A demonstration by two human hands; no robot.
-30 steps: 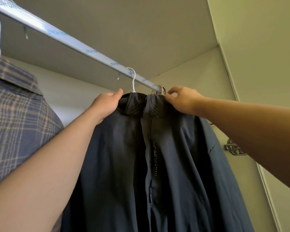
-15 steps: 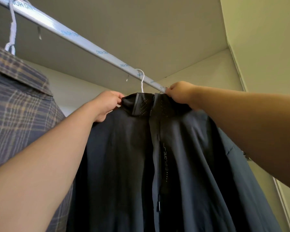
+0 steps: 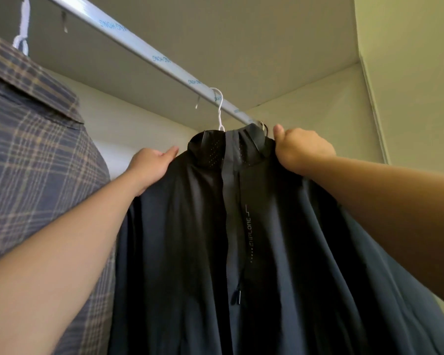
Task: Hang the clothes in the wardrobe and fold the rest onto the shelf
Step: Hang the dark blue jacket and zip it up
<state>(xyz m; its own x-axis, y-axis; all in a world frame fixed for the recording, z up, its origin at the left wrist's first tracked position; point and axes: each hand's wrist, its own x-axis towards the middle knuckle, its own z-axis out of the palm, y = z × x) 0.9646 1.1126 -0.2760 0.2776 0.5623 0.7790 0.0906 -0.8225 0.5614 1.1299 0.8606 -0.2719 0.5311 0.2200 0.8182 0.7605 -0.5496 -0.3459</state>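
Note:
A dark navy zip jacket (image 3: 267, 239) hangs from a white hanger hook (image 3: 219, 108) on the silver wardrobe rail (image 3: 144, 51). My left hand (image 3: 151, 167) grips the jacket's left shoulder just beside the collar, thumb on top. On the other side, my right hand (image 3: 301, 149) holds the right shoulder close to the collar, thumb raised, its fingers hidden behind the fabric. The zip is closed and its puller dangles at mid-chest.
A plaid shirt (image 3: 36, 162) hangs on a second white hanger (image 3: 22, 29) at the left, close to my left forearm. The wardrobe's ceiling panel (image 3: 241, 34) sits just above the rail. The side wall (image 3: 408, 73) stands at the right.
Both hands slid outward from the collar onto the jacket's shoulders. The view shifted slightly, so the jacket sits a little lower and more centred.

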